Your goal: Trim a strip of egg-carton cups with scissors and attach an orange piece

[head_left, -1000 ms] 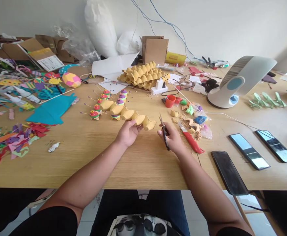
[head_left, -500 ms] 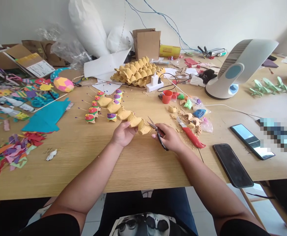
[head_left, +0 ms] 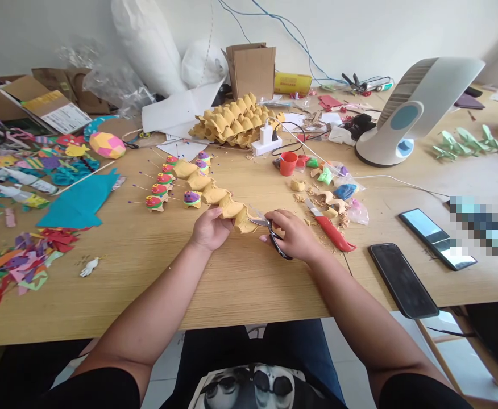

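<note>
My left hand (head_left: 212,229) is closed on the near part of a yellow egg carton strip (head_left: 215,195), which slants away over the table toward the back left. In my right hand (head_left: 292,234) is a pair of scissors (head_left: 276,241) with dark handles. The scissor blades are parted at the near end of the strip and touch or overlap its edge. Small painted carton figures (head_left: 160,190) in red and green, with pins sticking out, stand left of the strip. A purple-topped figure (head_left: 192,199) sits close beside it.
A red-handled knife (head_left: 334,232) lies right of my right hand, near carton scraps and bagged coloured clay (head_left: 345,191). Behind are a red cup (head_left: 289,163), stacked egg trays (head_left: 236,122) and a white fan-like device (head_left: 406,119). Phones (head_left: 402,280) lie at right, paper scraps (head_left: 14,258) at left.
The scissors have moved left onto the strip's near end, and their blades are now at its edge. The left hand and strip have shifted slightly left in view.
</note>
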Demonstrator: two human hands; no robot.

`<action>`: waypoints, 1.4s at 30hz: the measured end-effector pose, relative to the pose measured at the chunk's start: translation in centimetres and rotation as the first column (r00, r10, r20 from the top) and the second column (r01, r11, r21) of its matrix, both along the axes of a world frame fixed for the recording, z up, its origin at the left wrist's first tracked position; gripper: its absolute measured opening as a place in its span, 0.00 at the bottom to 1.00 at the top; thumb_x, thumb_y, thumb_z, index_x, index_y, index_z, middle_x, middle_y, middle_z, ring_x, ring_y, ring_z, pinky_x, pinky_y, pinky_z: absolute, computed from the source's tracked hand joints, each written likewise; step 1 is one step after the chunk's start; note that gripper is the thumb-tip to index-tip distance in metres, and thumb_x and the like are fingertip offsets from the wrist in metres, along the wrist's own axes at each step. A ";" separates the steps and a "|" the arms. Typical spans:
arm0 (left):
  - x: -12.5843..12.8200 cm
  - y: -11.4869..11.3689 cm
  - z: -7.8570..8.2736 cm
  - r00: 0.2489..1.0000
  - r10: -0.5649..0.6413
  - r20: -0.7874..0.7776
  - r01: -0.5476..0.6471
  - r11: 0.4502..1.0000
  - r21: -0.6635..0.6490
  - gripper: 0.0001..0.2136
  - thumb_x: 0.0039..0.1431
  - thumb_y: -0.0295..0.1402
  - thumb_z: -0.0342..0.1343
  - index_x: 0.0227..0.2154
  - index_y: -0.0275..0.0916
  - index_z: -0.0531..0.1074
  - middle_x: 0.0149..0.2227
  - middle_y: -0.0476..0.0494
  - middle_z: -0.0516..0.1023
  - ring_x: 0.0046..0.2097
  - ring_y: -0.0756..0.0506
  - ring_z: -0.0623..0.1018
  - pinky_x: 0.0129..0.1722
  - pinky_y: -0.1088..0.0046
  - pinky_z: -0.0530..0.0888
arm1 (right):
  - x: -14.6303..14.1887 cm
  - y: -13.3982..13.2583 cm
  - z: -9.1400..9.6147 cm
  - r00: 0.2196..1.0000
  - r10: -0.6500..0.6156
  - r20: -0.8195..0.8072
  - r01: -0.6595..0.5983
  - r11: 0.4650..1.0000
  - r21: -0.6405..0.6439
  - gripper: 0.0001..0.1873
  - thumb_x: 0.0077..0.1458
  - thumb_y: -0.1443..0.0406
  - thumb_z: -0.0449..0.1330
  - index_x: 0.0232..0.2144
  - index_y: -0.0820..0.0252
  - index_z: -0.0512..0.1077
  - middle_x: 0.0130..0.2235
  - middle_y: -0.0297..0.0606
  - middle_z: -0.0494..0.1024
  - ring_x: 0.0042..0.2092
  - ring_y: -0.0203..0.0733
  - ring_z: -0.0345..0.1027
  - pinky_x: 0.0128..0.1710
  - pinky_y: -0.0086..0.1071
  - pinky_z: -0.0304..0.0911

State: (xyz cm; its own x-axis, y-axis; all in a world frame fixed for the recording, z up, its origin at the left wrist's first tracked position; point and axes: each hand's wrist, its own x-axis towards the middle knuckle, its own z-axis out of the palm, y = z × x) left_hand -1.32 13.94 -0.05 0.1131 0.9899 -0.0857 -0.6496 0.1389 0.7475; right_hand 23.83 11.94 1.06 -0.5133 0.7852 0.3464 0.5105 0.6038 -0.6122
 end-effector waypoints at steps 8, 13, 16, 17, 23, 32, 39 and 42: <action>-0.1 0.1 0.0 1.000 -0.018 0.014 0.018 1.000 0.017 0.18 0.44 0.35 0.72 0.39 0.42 0.75 0.39 0.48 0.84 0.40 0.45 0.83 0.37 0.70 0.80 | -0.1 0.2 -0.1 1.000 -0.014 0.010 0.014 1.000 -0.018 0.22 0.63 0.49 0.66 0.49 0.59 0.75 0.36 0.40 0.77 0.37 0.44 0.68 0.39 0.35 0.61; -0.3 0.1 -0.1 1.000 -0.024 0.012 0.023 1.000 0.016 0.18 0.45 0.35 0.71 0.40 0.42 0.75 0.39 0.47 0.84 0.41 0.45 0.83 0.39 0.69 0.80 | -0.1 0.1 0.0 0.999 -0.031 0.016 0.032 0.999 -0.031 0.21 0.62 0.49 0.67 0.48 0.58 0.76 0.35 0.39 0.77 0.36 0.44 0.68 0.38 0.34 0.59; -0.4 0.2 -0.2 1.000 -0.020 0.002 0.020 0.999 0.027 0.19 0.45 0.35 0.69 0.42 0.43 0.76 0.39 0.47 0.84 0.40 0.44 0.83 0.37 0.68 0.80 | 0.0 0.1 0.0 0.999 -0.034 0.029 0.035 0.999 -0.038 0.22 0.62 0.49 0.67 0.48 0.58 0.77 0.35 0.39 0.77 0.36 0.43 0.68 0.37 0.34 0.59; -0.4 0.3 -0.1 1.000 -0.020 -0.003 0.020 0.999 0.035 0.19 0.46 0.35 0.69 0.43 0.43 0.76 0.39 0.47 0.84 0.40 0.43 0.83 0.37 0.68 0.80 | 0.0 0.1 0.0 0.999 -0.033 0.034 0.034 0.999 -0.038 0.22 0.62 0.49 0.67 0.49 0.58 0.77 0.36 0.39 0.77 0.36 0.43 0.68 0.37 0.34 0.58; -0.3 0.3 0.1 0.999 -0.027 0.021 0.026 0.998 0.065 0.21 0.46 0.34 0.68 0.46 0.43 0.75 0.37 0.47 0.85 0.39 0.43 0.84 0.34 0.70 0.81 | 0.0 0.2 -0.2 0.998 -0.030 0.056 0.032 0.999 -0.040 0.22 0.62 0.49 0.68 0.49 0.57 0.78 0.35 0.39 0.78 0.35 0.43 0.67 0.36 0.33 0.57; -0.1 0.2 0.2 0.999 0.002 0.040 -0.004 0.999 0.038 0.18 0.46 0.32 0.66 0.43 0.42 0.76 0.37 0.46 0.85 0.39 0.43 0.84 0.36 0.69 0.81 | 0.0 0.3 -0.3 0.994 -0.055 0.092 0.061 0.996 -0.064 0.21 0.58 0.54 0.72 0.49 0.57 0.79 0.35 0.37 0.78 0.34 0.41 0.66 0.35 0.31 0.55; 0.0 0.3 0.4 0.993 0.099 0.068 -0.100 0.995 0.004 0.15 0.52 0.31 0.64 0.45 0.43 0.78 0.37 0.47 0.85 0.41 0.43 0.85 0.41 0.67 0.80 | 0.2 0.4 -0.4 0.988 -0.126 0.092 0.137 0.982 -0.127 0.17 0.59 0.53 0.70 0.45 0.56 0.80 0.29 0.32 0.73 0.30 0.39 0.62 0.32 0.31 0.51; 0.2 0.2 0.7 0.986 0.123 0.110 -0.122 0.992 -0.016 0.16 0.55 0.30 0.61 0.48 0.45 0.79 0.38 0.48 0.86 0.42 0.43 0.85 0.41 0.67 0.81 | 0.3 0.6 -0.5 0.968 -0.252 -0.010 0.246 0.953 -0.174 0.19 0.60 0.48 0.67 0.42 0.56 0.78 0.27 0.31 0.71 0.30 0.39 0.61 0.32 0.32 0.51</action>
State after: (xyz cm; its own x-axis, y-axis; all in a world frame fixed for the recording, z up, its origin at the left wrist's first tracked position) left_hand -1.12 14.09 0.65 -0.0001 0.9961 -0.0882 -0.7406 0.0592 0.6693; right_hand 24.17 12.58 0.56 -0.2850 0.9353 0.2096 0.6104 0.3457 -0.7127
